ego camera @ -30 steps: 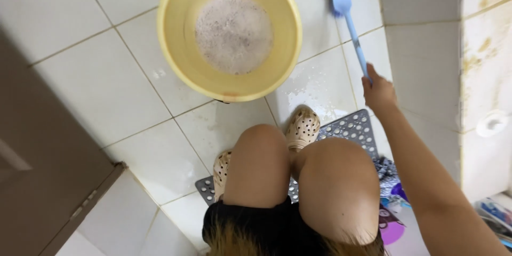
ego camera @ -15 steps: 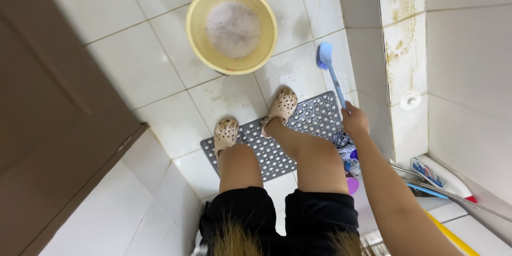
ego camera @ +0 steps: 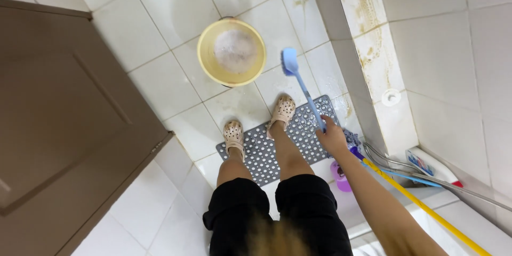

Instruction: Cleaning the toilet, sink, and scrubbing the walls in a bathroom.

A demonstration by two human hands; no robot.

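Looking down from the head camera, I see my right hand (ego camera: pixel 332 137) closed around the lower end of a blue long-handled brush (ego camera: pixel 301 85), fingers (ego camera: pixel 326 128) wrapped tight on the handle. The brush slants up and away from the hand, its pale blue head lying over the white floor tiles (ego camera: pixel 176 5) just right of a yellow basin (ego camera: pixel 205 56). The basin stands on the tiles ahead of my feet and holds cloudy, foamy water. My left hand is out of view, so I cannot tell how its fingers stand. Both feet, in beige perforated clogs (ego camera: pixel 281 110), are planted on a grey studded mat (ego camera: pixel 266 152); the right clog sits near the mat's far edge, close beside the brush handle. I am wearing black shorts (ego camera: pixel 277 208). To the left is a brown door (ego camera: pixel 64 101). To the right a tiled wall (ego camera: pixel 453 58) shows brownish stains along its corner strip. Below my right arm a yellow pole (ego camera: pixel 426 208) runs diagonally, with a purple object (ego camera: pixel 340 176) partly hidden beside it and a metal hose (ego camera: pixel 405 168) near the wall's foot.
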